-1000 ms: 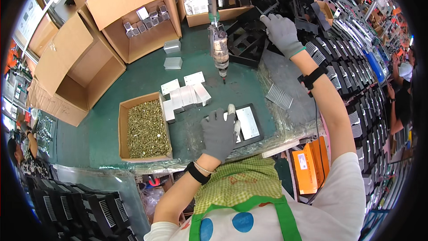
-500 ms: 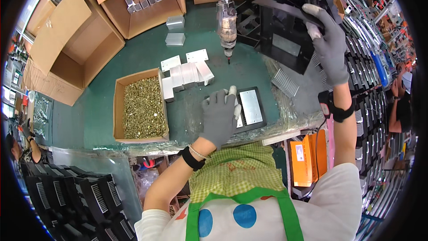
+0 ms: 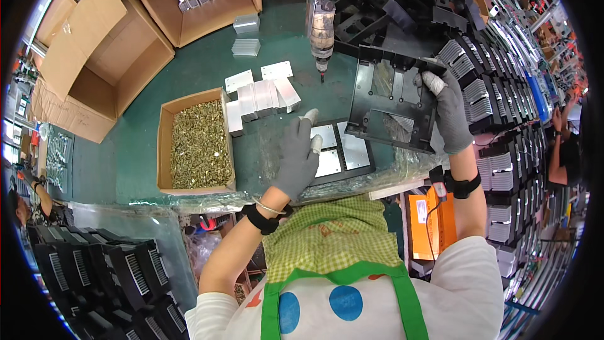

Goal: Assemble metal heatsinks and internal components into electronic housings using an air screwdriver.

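My right hand [image 3: 452,110], gloved in grey with pale fingertip covers, grips a black plastic frame [image 3: 360,113] by its right edge. The frame has several rectangular openings and is held tilted over the right part of the bench. My left hand [image 3: 294,158], also gloved, rests beside a low black fixture [image 3: 370,175]; its thumb and forefinger are spread and nothing shows between them. Lying in that fixture are a long silver plate [image 3: 355,150] and two smaller ones, an upper plate [image 3: 324,136] and a lower plate [image 3: 328,162]. The frame's lower corner hangs close to the long plate.
Left of my hands is a cardboard box of brass-coloured screws [image 3: 200,145]. Silver heat-sink blocks [image 3: 257,99] are grouped behind it. A hanging power screwdriver [image 3: 322,38] points down mid-bench. Black frames pile up [image 3: 402,9] at the back right; finished-looking black units [image 3: 104,264] stack at lower left.
My right hand has brought the black frame down and nearer from the back-right pile, turning its open face into view. My left hand has shifted slightly left, uncovering the smaller plates.
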Demonstrator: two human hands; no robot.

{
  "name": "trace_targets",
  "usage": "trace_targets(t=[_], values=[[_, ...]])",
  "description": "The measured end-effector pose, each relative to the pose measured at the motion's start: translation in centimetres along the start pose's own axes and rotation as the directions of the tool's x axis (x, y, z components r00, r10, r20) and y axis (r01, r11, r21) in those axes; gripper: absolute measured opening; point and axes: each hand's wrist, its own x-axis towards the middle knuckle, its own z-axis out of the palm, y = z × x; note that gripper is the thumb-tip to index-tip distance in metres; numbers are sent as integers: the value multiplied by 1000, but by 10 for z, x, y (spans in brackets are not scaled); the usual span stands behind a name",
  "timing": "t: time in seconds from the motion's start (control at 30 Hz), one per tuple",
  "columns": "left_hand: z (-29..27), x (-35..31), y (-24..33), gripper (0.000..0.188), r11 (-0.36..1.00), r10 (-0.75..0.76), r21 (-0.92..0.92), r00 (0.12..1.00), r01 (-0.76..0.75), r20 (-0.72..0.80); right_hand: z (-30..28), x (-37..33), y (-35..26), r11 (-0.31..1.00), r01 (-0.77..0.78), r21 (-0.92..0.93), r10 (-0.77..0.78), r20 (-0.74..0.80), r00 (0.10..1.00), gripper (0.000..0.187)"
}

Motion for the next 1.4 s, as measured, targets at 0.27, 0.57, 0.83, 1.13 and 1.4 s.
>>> trace_targets(t=[0.27, 0.57, 0.83, 1.13, 1.4], values=[[-36, 3, 9, 42, 843, -274, 518, 944, 143, 185, -21, -19, 21, 996, -40, -86, 30, -108, 994, 28], [-31, -6, -13, 30, 950, -289, 187, 928, 248, 235, -22, -23, 35, 998, -49, 35, 51, -83, 995, 23], [-31, -5, -16, 27, 954, -289, 152, 922, 257, 256, -12, -28, 31, 998, -48, 34, 50, -62, 997, 22], [-30, -5, -18, 26, 965, -256, 114, 941, 236, 222, -12, -30, 31, 993, -84, 82, 91, -89, 992, 21], [-32, -3, -18, 27, 953, -299, 131, 914, 273, 274, -15, -32, 50, 982, -86, 166, 107, -120, 987, 20]])
